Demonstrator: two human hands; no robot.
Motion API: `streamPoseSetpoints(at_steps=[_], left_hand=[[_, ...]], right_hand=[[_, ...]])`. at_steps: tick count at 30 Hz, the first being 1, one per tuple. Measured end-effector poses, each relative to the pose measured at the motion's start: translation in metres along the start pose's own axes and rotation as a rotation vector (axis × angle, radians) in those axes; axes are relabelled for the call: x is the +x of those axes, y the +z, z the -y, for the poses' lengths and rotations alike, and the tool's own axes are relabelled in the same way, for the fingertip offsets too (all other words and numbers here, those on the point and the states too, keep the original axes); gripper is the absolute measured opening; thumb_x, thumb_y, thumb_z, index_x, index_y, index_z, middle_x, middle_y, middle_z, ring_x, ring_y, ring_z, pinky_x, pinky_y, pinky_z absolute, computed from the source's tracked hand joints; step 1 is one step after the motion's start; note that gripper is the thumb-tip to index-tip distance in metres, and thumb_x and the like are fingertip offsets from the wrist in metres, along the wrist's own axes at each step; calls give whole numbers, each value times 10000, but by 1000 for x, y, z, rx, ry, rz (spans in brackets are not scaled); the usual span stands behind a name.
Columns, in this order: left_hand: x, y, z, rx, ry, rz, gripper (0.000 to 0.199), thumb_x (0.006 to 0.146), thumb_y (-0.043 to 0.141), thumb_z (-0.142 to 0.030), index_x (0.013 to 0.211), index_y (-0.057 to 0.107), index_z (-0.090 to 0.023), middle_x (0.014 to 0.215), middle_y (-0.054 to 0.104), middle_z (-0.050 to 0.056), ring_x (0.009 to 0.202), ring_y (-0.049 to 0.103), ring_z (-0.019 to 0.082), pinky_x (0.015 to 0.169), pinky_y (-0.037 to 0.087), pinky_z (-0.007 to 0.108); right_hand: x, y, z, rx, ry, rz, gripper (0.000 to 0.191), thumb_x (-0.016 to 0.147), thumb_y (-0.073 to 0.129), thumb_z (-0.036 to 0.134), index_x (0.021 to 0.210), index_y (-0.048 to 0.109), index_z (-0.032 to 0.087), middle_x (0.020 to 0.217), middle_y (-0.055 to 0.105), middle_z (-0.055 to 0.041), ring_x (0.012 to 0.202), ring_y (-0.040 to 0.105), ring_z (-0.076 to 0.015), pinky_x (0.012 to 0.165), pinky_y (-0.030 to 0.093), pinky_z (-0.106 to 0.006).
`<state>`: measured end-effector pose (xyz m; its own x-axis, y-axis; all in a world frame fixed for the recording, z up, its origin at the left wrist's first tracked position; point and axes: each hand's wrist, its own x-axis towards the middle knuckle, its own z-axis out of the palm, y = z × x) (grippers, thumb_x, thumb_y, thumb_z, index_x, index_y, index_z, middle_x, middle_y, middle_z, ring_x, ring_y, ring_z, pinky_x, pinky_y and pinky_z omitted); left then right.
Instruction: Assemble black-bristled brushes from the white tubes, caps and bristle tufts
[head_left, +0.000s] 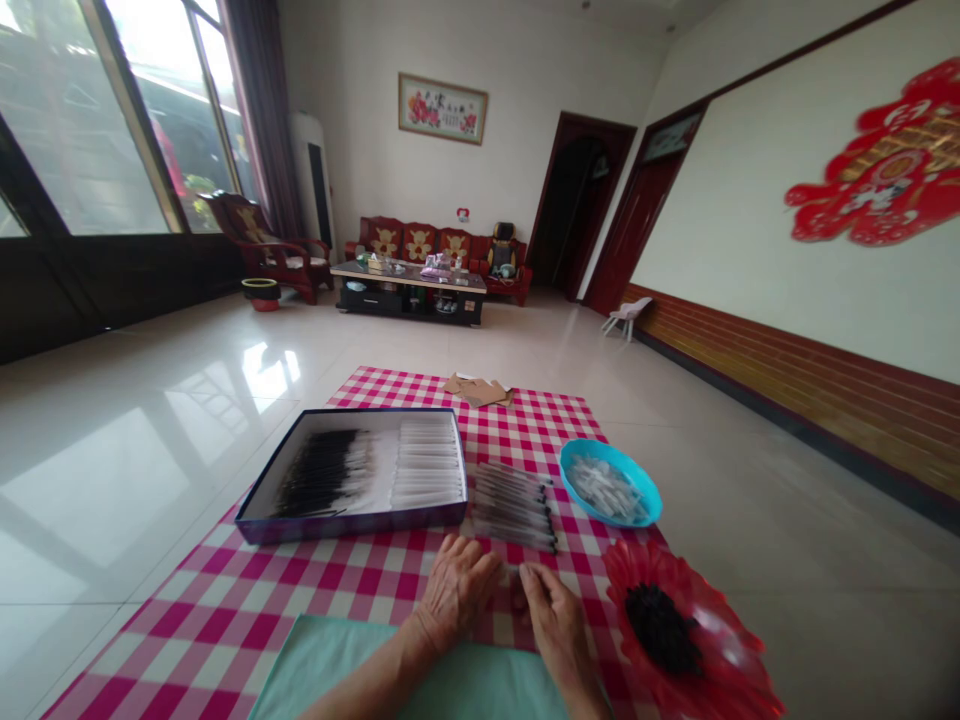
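Here, left hand (455,590) and right hand (555,625), grip unclear, beside slim clear plastic tubes (514,507): light, stiff, best taken mid-shaft.

Left hand (456,590) and right hand (553,625) over pink-checked tablecloth (525,440)

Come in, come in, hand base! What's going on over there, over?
Left hand and right hand down on the checked cloth. Row of clear black-tipped tubes just ahead. Red plate beside right hand.
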<state>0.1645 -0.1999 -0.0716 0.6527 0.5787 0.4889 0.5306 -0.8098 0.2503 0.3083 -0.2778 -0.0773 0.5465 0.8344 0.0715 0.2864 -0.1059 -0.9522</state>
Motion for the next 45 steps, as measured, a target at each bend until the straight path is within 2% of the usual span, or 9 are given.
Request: streamPoseSetpoints(at_steps=[6,10,16,22,25,32,38,42,45], left_hand=[[1,2,2,-21,13,11,204,916,453,-324,794,580,-221,721,550,17,715,472,181,675,298,314],[1,1,2,-12,16,0,223,917,449,-325,772,582,-220,702,542,18,700,468,178,664,296,313],[0,1,2,-12,24,-8,217,912,453,-322,775,585,-218,701,539,19,705,471,180,671,302,313],[0,3,2,-24,28,-9,212,910,462,-323,773,583,-215,701,541,18,702,471,177,669,302,312],[0,2,2,-29,23,-6,216,910,463,-325,765,580,-215,699,541,17,700,471,176,666,301,311],[0,3,3,-21,20,-4,219,912,452,-319,770,582,-214,703,542,20,703,472,180,674,307,315],[0,2,2,-32,35,-33,227,910,458,-322,758,586,-213,687,541,19,688,472,172,665,305,307],[0,2,3,-41,30,-48,233,912,452,-319,753,585,-213,689,542,20,688,478,169,662,309,302],[0,2,3,-43,23,-51,229,910,454,-317,752,585,-214,688,540,21,690,479,172,664,314,303]], right_hand=[[0,-2,-5,87,-89,47,351,749,610,467,909,688,163,882,722,-98,799,670,-245,707,541,-308],[1,-1,-6,198,-125,64,427,718,659,440,1046,632,168,1024,689,-109,891,663,-250,749,544,-312],[0,0,-4,-1,-67,6,387,778,552,522,813,682,160,679,690,-60,630,642,-211,582,530,-270],[-1,-1,-7,112,-134,42,326,742,625,445,903,667,166,872,713,-90,811,668,-236,728,540,-298],[1,0,-10,188,-128,70,403,731,650,431,1034,618,167,1015,688,-108,899,661,-245,762,539,-307],[1,0,-10,-66,-110,-15,380,813,517,495,811,686,154,662,692,-65,605,636,-202,572,526,-259],[-1,1,-11,69,-204,8,291,776,600,415,901,676,164,871,722,-93,812,676,-234,724,548,-296],[0,3,-11,172,-134,49,432,736,652,442,1063,622,161,1017,696,-117,880,675,-245,747,554,-317],[1,2,-10,80,-77,2,419,766,593,509,988,658,159,891,718,-95,790,679,-233,677,553,-289]])
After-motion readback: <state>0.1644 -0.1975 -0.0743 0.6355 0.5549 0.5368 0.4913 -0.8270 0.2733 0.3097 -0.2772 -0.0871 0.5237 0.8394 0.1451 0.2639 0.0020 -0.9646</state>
